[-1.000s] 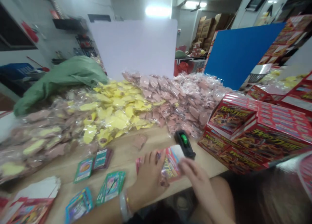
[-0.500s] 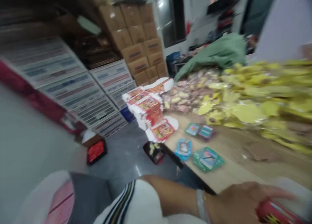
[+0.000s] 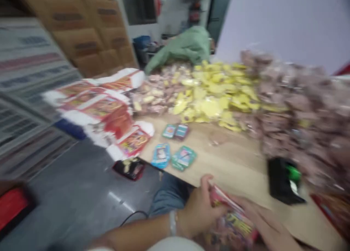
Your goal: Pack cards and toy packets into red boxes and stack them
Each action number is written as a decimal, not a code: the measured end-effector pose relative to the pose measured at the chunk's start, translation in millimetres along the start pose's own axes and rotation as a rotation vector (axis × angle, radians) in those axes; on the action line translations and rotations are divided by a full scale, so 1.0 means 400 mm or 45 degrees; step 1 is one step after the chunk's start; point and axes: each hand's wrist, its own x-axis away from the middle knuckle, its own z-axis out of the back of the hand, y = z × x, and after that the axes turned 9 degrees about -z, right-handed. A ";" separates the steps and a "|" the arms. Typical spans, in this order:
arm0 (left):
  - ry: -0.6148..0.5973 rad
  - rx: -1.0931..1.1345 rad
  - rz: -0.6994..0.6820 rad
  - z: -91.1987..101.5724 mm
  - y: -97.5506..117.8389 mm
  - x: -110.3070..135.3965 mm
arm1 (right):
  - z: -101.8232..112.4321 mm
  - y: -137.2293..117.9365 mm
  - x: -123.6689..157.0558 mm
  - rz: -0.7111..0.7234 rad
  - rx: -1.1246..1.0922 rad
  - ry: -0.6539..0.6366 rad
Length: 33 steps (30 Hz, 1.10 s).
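A red printed box (image 3: 233, 225) is between my two hands at the near edge of the table. My left hand (image 3: 203, 209), with a pale band at the wrist, grips the box's left end, thumb along its top. On the right side, my right hand (image 3: 262, 222) lies against the box with its fingers along the upper edge. Beyond them on the table sit a blue stack of cards (image 3: 161, 155) and a green stack of cards (image 3: 184, 158). Farther back are a small teal card stack (image 3: 168, 131) and a dark purple one (image 3: 181, 132). Motion blurs the picture.
Flattened red-and-white cartons (image 3: 106, 107) are piled at the table's left end. Yellow bagged pieces (image 3: 213, 98) and brownish bagged pieces (image 3: 295, 109) heap along the back. A black tape dispenser (image 3: 283, 180) stands at right. Brown boxes (image 3: 82, 36) are stacked behind.
My view has swung right, bringing the brownish bags and the tape dispenser into sight. The red box is now nearer the middle of the view, with both hands on it.
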 end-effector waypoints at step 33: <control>-0.617 0.049 -0.562 0.091 0.049 -0.115 | 0.098 0.012 0.120 0.114 0.135 0.166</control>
